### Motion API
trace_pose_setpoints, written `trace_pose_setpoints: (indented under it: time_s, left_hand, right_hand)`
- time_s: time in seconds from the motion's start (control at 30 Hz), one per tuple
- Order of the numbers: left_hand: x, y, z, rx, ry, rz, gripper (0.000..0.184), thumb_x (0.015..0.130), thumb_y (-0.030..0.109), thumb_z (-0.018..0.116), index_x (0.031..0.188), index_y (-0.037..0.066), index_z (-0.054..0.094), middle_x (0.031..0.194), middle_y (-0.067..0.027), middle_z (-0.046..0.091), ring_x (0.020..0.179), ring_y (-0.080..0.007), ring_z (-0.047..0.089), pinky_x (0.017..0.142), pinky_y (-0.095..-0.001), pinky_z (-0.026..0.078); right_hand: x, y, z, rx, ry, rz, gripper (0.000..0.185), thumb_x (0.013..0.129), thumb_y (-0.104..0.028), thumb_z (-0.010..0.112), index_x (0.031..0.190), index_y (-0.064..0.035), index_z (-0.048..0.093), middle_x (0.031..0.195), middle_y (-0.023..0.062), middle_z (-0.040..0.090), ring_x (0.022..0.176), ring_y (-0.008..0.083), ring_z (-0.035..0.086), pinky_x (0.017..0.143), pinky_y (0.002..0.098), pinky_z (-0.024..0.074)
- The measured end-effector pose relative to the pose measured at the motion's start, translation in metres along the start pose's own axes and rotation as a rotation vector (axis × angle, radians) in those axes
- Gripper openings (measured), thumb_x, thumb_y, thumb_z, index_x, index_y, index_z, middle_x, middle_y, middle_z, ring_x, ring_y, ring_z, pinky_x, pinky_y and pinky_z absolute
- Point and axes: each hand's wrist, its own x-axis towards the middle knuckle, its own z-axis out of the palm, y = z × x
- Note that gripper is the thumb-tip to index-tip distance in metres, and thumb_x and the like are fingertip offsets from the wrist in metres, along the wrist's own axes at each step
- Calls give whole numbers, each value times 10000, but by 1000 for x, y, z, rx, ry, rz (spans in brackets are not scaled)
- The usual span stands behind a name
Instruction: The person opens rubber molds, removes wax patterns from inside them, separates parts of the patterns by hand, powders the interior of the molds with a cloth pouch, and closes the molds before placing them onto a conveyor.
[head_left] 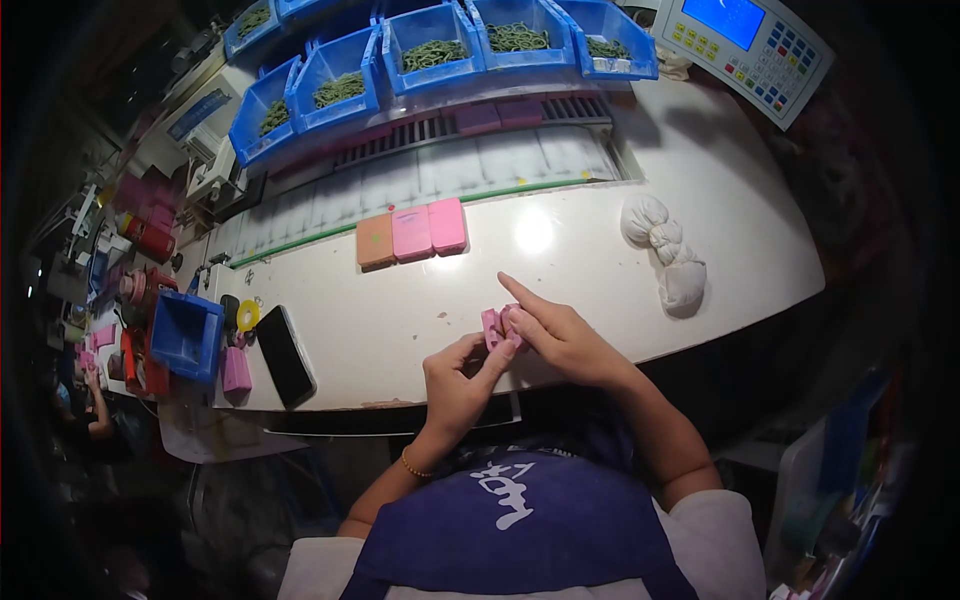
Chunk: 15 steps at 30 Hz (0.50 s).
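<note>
Both my hands meet over the front edge of the white table, around a small pink block (491,328) that looks parted into two pieces with a gap between them. My left hand (455,388) pinches it from the lower left with thumb and fingers. From the right, my right hand (572,345) grips it too, its index finger stretched out toward the table. What lies inside the gap is too small to make out. Farther back, a row of three blocks lies flat: an orange-brown block (375,241), a pink block (412,232) and a brighter pink block (447,226).
Blue bins (432,50) of green pieces stand above a conveyor belt (420,190). A knotted white cloth bundle (668,255) lies right, below a keypad machine (745,50). At left are a phone (285,355), a pink block (236,371) and a blue bin (187,335). Another person's arm (98,408) shows far left.
</note>
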Motion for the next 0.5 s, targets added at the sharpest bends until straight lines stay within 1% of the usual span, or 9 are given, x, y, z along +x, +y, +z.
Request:
trace_pose_setpoints:
  time_s: [0.03,0.07,0.13,0.17,0.23,0.33,0.37,0.43,0.5]
  left_hand:
    - [1,1,2,-16,44,17,229,904,146,714,997,-63,715,814,-97,735,777,-109,683,714,-236,528]
    - [2,0,4,-16,44,17,229,904,146,714,997,-63,715,814,-97,735,777,-109,683,714,-236,528]
    - [4,-1,7,147,129,81,216,918,161,687,903,-53,709,685,-62,689,637,-71,623,584,-230,483]
    - [4,-1,8,148,126,81,216,918,161,687,903,-53,709,685,-62,689,637,-71,623,584,-230,483]
    - [5,-2,11,293,182,137,217,921,157,668,837,-41,687,574,-32,599,519,-50,513,484,-249,399]
    - [5,1,14,288,201,172,215,930,149,642,825,-36,676,544,-26,542,492,-52,453,460,-262,361]
    - [4,3,14,288,197,172,215,930,149,642,825,-36,676,544,-26,542,492,-52,453,460,-262,361]
    - [3,5,12,279,165,112,237,951,169,635,877,-47,701,626,-1,600,586,-32,483,525,-236,394]
    - [3,4,11,297,162,122,239,955,171,630,880,-45,703,626,-1,599,591,-31,485,528,-236,396]
  right_hand:
    - [0,1,0,3,2,-15,549,1065,-239,418,1533,3,265,942,40,596,834,109,543,818,260,465]
    - [0,1,1,3,2,-14,549,1065,-239,418,1533,3,265,942,40,596,834,109,543,818,260,465]
    - [-1,1,1,-38,2,-16,553,1065,-240,419,1534,4,258,939,58,599,851,124,561,839,271,469]
    - [-1,1,2,-37,5,-15,553,1065,-240,419,1534,4,258,939,58,599,851,124,561,839,271,469]
    - [-2,1,2,-48,3,-34,552,1065,-241,416,1533,8,259,938,74,602,863,144,568,843,279,468]
    - [-3,3,2,-60,16,-45,547,1065,-238,415,1530,9,265,944,84,604,872,156,570,852,285,467]
    - [-3,2,2,-59,19,-45,547,1065,-238,415,1530,9,265,944,84,604,872,156,570,852,285,467]
    - [-3,0,3,-27,17,-25,552,1048,-239,426,1517,16,283,977,193,620,895,269,618,867,348,468]
    - [-3,0,2,-35,20,-24,550,1049,-239,421,1517,14,283,979,196,622,897,271,619,868,350,468]
